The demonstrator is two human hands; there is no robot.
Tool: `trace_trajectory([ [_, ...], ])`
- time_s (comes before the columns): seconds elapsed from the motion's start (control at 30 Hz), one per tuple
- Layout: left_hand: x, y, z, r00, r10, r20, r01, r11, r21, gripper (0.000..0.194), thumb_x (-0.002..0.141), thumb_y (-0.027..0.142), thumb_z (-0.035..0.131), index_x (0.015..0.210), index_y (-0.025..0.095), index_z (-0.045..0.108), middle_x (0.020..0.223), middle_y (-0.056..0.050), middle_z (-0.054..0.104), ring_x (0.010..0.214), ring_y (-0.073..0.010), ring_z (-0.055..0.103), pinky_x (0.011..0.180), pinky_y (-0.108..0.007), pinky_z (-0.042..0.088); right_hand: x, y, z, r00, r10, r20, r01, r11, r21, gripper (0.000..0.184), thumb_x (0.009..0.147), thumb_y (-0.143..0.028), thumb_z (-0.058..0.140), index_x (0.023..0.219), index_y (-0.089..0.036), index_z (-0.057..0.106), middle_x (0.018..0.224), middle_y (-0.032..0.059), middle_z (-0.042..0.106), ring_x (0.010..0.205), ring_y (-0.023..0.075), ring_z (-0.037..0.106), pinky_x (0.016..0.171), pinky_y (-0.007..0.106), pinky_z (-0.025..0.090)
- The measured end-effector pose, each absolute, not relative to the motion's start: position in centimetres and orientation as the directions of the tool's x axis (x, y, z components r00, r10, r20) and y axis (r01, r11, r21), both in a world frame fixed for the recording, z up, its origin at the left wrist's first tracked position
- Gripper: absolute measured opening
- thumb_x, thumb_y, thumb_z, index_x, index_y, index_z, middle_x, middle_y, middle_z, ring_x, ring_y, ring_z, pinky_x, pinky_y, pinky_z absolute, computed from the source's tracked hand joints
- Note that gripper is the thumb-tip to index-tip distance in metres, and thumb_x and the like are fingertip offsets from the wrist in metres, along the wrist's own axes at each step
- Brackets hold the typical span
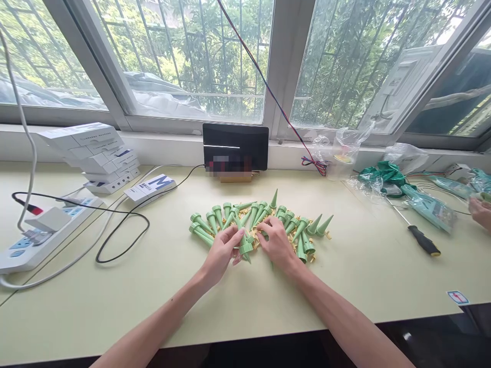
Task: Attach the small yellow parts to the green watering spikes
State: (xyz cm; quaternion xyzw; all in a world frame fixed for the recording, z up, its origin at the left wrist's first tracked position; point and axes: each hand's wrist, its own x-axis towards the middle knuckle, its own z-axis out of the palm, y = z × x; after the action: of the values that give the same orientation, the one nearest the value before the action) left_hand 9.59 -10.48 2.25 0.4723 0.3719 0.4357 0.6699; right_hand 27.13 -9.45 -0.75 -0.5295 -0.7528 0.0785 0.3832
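My left hand is closed round a green plastic watering spike, its wide cap end towards me. Just to the right, my right hand has its thumb and fingers curled together above the pile, close to some small yellow pieces. Whatever sits between those fingertips is too small to make out. Several more green watering spikes fan out behind and beside both hands, some lying down and a few with their points up. Small yellow plastic pieces are scattered among them.
A black tablet leans at the window. On the left are stacked white boxes, a flat box, a power strip and cables. Rightward lie a screwdriver and green packets; another person's hand shows at the edge.
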Motion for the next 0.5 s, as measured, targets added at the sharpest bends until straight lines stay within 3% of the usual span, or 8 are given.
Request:
trace_trajectory([
  [0.5, 9.6, -10.6, 2.3, 0.346, 0.933, -0.096, -0.231, 0.184, 0.955, 0.037, 0.084, 0.047, 0.067, 0.071, 0.017, 0.051, 0.060, 0.006, 0.038, 0.045, -0.0044, 0.032, 0.037, -0.017, 0.031, 27.3, -9.9, 0.4, -0.025, 0.749, 0.662, 0.578, 0.551, -0.602, 0.017, 0.095, -0.021, 0.056, 0.092, -0.023, 0.072, 0.095, 0.0076, 0.058, 0.091, 0.0208, 0.056, 0.079, 0.035, 0.050],
])
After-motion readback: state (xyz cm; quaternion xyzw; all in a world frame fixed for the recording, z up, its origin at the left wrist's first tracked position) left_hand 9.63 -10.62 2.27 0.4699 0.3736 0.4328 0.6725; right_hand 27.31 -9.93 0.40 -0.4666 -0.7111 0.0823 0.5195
